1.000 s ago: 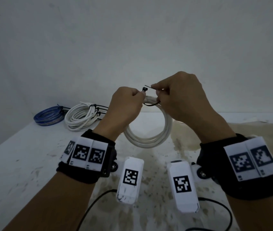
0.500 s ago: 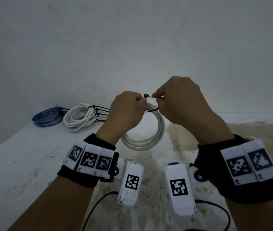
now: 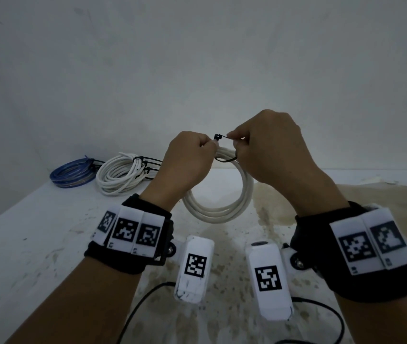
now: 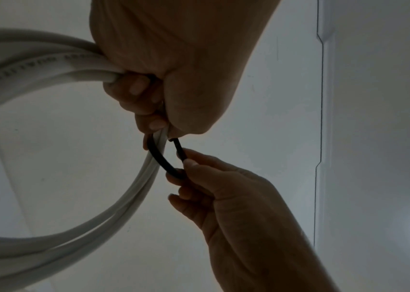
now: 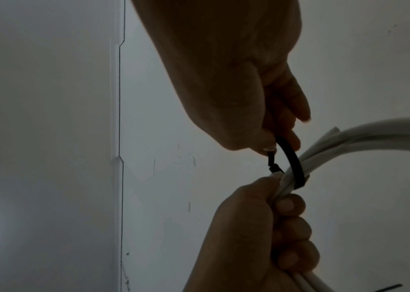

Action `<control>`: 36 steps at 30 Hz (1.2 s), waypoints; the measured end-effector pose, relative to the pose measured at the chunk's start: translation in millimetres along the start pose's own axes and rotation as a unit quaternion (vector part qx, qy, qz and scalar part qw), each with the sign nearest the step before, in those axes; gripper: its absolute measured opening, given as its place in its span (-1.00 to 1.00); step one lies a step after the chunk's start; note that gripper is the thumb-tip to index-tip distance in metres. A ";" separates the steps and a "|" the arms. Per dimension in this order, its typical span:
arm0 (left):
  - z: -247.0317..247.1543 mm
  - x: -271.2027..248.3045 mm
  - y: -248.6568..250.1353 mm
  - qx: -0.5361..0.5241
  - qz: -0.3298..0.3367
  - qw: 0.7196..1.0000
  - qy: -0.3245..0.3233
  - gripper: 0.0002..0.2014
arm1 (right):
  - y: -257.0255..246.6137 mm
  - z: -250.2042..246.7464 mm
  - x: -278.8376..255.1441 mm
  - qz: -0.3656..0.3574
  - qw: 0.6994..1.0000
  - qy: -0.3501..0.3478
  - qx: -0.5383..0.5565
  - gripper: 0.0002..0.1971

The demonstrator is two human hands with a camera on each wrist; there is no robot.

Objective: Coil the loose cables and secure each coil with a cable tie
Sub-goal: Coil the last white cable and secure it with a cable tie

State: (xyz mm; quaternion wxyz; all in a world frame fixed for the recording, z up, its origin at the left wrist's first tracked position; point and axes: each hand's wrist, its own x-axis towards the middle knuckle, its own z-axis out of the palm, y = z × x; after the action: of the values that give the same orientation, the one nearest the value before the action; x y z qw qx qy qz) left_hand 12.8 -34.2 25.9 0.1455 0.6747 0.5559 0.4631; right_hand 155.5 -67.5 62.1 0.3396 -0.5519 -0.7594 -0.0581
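Both hands work raised above the surface (image 3: 36, 244), close together at the top of a white cable coil (image 3: 222, 209). Left hand (image 3: 185, 165) is fisted round the gathered turns, fingers curled tight — seemingly so the loops cannot spring apart while the tie goes on — and its fingertips appear to steady the tie's small head. Right hand (image 3: 269, 150) pinches the tail of the black cable tie (image 4: 160, 156), which arcs under and round the bundle just beside the left fist. Holding the coil in the air leaves room for the strap to pass beneath it. The loop looks slack, so the tie probably is not yet cinched. Far left on the surface lie a tied white coil (image 3: 120, 175) and a blue coil (image 3: 73, 172) — apparently finished.
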 end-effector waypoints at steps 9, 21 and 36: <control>-1.4 -1.6 1.6 0.037 0.008 0.999 -0.016 -0.67 | -0.7 0.4 -0.1 0.011 1.000 -0.016 -0.003 -0.75; -1.7 -5.4 5.3 0.123 0.170 0.977 -0.030 -0.69 | 5.1 3.5 5.5 0.055 0.995 0.018 0.086 -0.90; -0.8 -11.2 7.7 0.039 0.196 0.976 -0.084 -0.78 | 23.1 7.4 10.5 0.311 0.808 -0.065 0.496 -0.88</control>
State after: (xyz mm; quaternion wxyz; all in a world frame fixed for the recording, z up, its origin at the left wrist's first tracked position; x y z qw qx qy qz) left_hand 17.5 -47.0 26.6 0.0716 0.8122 0.4163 0.4024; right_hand 170.8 -46.8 55.9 0.5167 -0.5174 -0.4929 0.4715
